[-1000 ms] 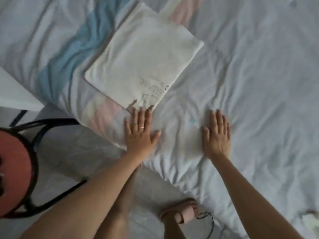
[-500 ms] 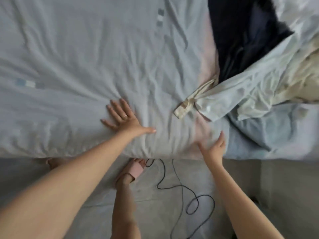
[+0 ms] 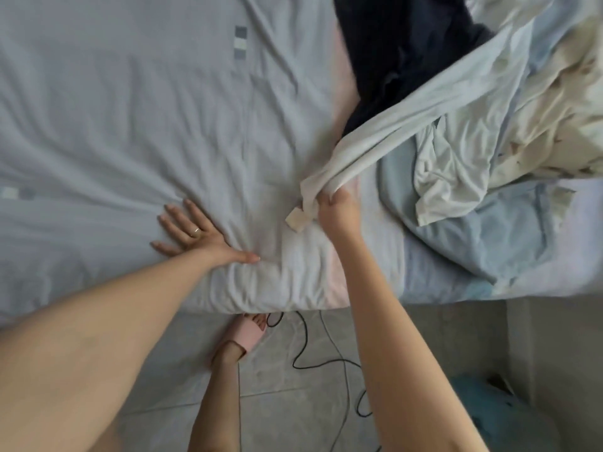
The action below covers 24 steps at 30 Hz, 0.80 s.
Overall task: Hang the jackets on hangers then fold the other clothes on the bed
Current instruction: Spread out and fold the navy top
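My right hand (image 3: 337, 208) grips the end of a pale white garment (image 3: 421, 106), which stretches taut from the pile at the upper right toward the bed's near edge. A beige tag or cuff hangs beside my fingers. My left hand (image 3: 192, 231) lies flat with fingers spread on the grey bedsheet (image 3: 130, 109), holding nothing. A dark navy garment (image 3: 394, 53) lies under the pale one at the top. Cream and white crumpled clothes (image 3: 538, 119) are heaped at the right.
A light blue cloth (image 3: 473, 236) lies on the bed's right part, under the heap. Below the bed edge are grey floor tiles, a black cable (image 3: 326, 360), my foot in a pink slipper (image 3: 248, 337) and a teal object (image 3: 496, 412) at the lower right.
The view swung right from the folded white cloth to the clothes pile. My right hand reached up, took hold of the pale garment's end and pulled it toward me. The left hand stays flat.
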Motion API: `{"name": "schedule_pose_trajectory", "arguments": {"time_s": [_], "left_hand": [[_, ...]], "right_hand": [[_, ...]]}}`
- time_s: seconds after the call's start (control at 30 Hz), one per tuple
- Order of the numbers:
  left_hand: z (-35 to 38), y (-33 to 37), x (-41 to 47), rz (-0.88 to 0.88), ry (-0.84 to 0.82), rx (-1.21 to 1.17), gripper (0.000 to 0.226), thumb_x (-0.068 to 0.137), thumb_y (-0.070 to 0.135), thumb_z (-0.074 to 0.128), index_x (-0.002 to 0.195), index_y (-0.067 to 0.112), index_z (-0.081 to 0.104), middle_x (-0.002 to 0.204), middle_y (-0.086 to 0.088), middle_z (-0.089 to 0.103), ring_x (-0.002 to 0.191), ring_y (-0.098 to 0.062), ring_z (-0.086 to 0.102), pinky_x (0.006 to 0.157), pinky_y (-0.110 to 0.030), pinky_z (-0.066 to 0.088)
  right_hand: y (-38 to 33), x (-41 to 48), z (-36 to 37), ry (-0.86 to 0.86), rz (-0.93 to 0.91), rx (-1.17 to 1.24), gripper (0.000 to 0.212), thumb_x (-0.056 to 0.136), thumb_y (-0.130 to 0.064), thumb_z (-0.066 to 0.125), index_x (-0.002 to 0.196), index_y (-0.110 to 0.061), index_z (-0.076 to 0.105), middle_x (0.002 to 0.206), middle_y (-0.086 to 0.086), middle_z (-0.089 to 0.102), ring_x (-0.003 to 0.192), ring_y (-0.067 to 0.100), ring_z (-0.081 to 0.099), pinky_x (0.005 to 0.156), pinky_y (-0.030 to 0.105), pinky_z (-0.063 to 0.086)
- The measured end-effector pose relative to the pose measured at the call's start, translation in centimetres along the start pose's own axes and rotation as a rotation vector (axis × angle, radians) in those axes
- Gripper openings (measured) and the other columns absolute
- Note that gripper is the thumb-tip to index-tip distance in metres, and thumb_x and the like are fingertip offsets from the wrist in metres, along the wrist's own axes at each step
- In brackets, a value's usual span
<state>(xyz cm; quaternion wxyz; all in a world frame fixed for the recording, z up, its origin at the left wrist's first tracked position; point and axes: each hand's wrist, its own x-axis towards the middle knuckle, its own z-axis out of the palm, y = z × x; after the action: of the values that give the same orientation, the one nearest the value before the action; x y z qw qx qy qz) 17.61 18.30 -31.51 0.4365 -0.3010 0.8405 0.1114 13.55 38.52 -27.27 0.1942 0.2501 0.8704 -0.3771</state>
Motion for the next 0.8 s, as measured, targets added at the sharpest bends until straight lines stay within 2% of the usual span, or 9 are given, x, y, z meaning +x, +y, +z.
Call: {"name": "schedule_pose_trajectory", "arguments": {"time_s": [0.13, 0.2, 0.27, 0.33, 0.4, 0.47, 0.53, 0.7, 0.8], "left_hand": [[0.4, -0.4, -0.3, 0.028, 0.035, -0.027, 0.173, 0.025, 0.076, 0.075, 0.132, 0.012, -0.045, 0.144, -0.017, -0.044, 0.131, -0.032, -0.041, 0.099, -0.063, -0.018], [0.2, -1.7, -0.3, 0.163, 0.106, -0.066, 0.131, 0.069, 0.048, 0.076, 0.146, 0.011, -0.023, 0.153, -0.016, -0.028, 0.139, -0.035, -0.028, 0.104, -0.064, -0.014], [0.1, -2.7, 0.6, 0.315, 0.145, -0.153, 0.087, 0.091, 0.019, 0.058, 0.151, 0.012, -0.004, 0.157, -0.013, -0.017, 0.144, -0.035, -0.016, 0.108, -0.066, -0.007], [0.1, -4.3, 1.3, 0.381, 0.13, -0.128, 0.076, 0.096, 0.02, 0.049, 0.152, 0.018, -0.003, 0.158, -0.008, -0.016, 0.145, -0.029, -0.014, 0.111, -0.065, -0.006], [-0.3, -5.9, 1.2, 0.428, 0.052, -0.112, 0.063, 0.101, 0.025, 0.037, 0.152, 0.026, 0.0, 0.159, -0.004, -0.013, 0.146, -0.023, -0.012, 0.114, -0.054, -0.004], [-1.7, -7.8, 0.2, 0.515, -0.092, -0.313, 0.046, 0.103, 0.023, 0.033, 0.148, 0.016, 0.027, 0.158, -0.01, 0.012, 0.146, -0.024, 0.01, 0.115, -0.035, 0.011], [-3.6, -10.0, -2.2, 0.484, -0.216, -0.668, 0.038, 0.103, 0.017, 0.034, 0.133, -0.001, 0.047, 0.143, -0.019, 0.043, 0.135, -0.027, 0.039, 0.104, -0.024, 0.029], [-7.5, -6.6, -7.7, 0.611, -0.347, -0.916, 0.045, 0.098, 0.01, 0.048, 0.14, 0.002, 0.036, 0.134, -0.007, 0.046, 0.125, -0.016, 0.044, 0.098, -0.019, 0.034], [-9.1, -3.0, -8.1, 0.536, -0.275, -0.853, 0.026, 0.09, -0.001, 0.049, 0.115, 0.006, 0.055, 0.102, -0.005, 0.059, 0.098, -0.019, 0.053, 0.076, -0.024, 0.043]], "right_hand": [[-3.3, -5.4, 2.0, -0.251, -0.164, -0.218, 0.031, 0.097, -0.025, 0.05, 0.105, 0.004, 0.056, 0.108, 0.025, 0.063, 0.104, 0.036, 0.058, 0.081, 0.034, 0.036], [-5.0, -9.3, 4.3, -0.382, -0.198, -0.217, 0.028, 0.097, -0.028, 0.051, 0.091, -0.002, 0.056, 0.094, 0.018, 0.063, 0.095, 0.033, 0.056, 0.075, 0.032, 0.033], [-5.6, -12.3, 6.6, -0.465, -0.202, -0.232, 0.027, 0.098, -0.027, 0.051, 0.093, -0.001, 0.056, 0.095, 0.017, 0.062, 0.095, 0.033, 0.056, 0.076, 0.033, 0.033], [-5.5, -15.3, 8.2, -0.505, -0.144, -0.28, 0.036, 0.099, -0.024, 0.048, 0.115, 0.007, 0.051, 0.113, 0.022, 0.06, 0.106, 0.035, 0.056, 0.08, 0.033, 0.036], [-4.6, -17.1, 7.9, -0.507, -0.059, -0.265, 0.036, 0.099, -0.025, 0.046, 0.114, 0.007, 0.052, 0.114, 0.023, 0.061, 0.106, 0.035, 0.056, 0.079, 0.033, 0.037], [-3.8, -18.6, 6.9, -0.473, 0.024, -0.205, 0.032, 0.098, -0.025, 0.047, 0.108, 0.005, 0.056, 0.11, 0.022, 0.062, 0.104, 0.034, 0.057, 0.082, 0.033, 0.04], [-4.2, -20.5, 6.3, -0.424, 0.096, -0.11, 0.033, 0.098, -0.026, 0.048, 0.105, 0.004, 0.057, 0.104, 0.019, 0.064, 0.1, 0.032, 0.058, 0.082, 0.035, 0.043], [-6.2, -24.0, 7.1, -0.402, 0.14, 0.015, 0.03, 0.097, -0.027, 0.05, 0.106, 0.001, 0.058, 0.095, 0.01, 0.061, 0.092, 0.023, 0.057, 0.076, 0.033, 0.042], [-6.4, -25.1, 7.6, -0.401, 0.163, 0.033, 0.025, 0.096, -0.024, 0.049, 0.106, -0.003, 0.057, 0.094, 0.006, 0.059, 0.092, 0.02, 0.056, 0.074, 0.03, 0.041]]}}
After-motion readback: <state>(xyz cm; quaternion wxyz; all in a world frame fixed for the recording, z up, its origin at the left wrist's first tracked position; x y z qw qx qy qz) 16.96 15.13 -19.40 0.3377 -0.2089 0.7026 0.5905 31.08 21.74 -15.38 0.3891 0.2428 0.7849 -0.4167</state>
